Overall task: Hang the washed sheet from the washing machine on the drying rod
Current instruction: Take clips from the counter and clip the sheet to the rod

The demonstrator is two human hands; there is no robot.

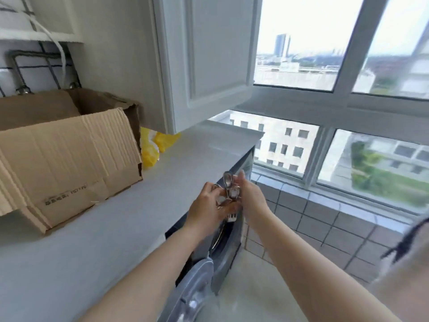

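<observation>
Both my hands meet over the front edge of the grey countertop (120, 228). My left hand (206, 212) and my right hand (249, 198) together hold several shiny metal clothes clips (231, 191), fingers pinched round them. Under the countertop stands the grey washing machine (228, 249). Its round door (197, 284) hangs open toward me. No sheet and no drying rod are in view.
A large open cardboard box (62, 159) sits on the countertop at left, with a yellow plastic bag (151, 147) behind it. A white wall cabinet (209, 61) hangs above. Windows (325, 54) fill the right side above a tiled low wall (325, 219); pale floor lies below.
</observation>
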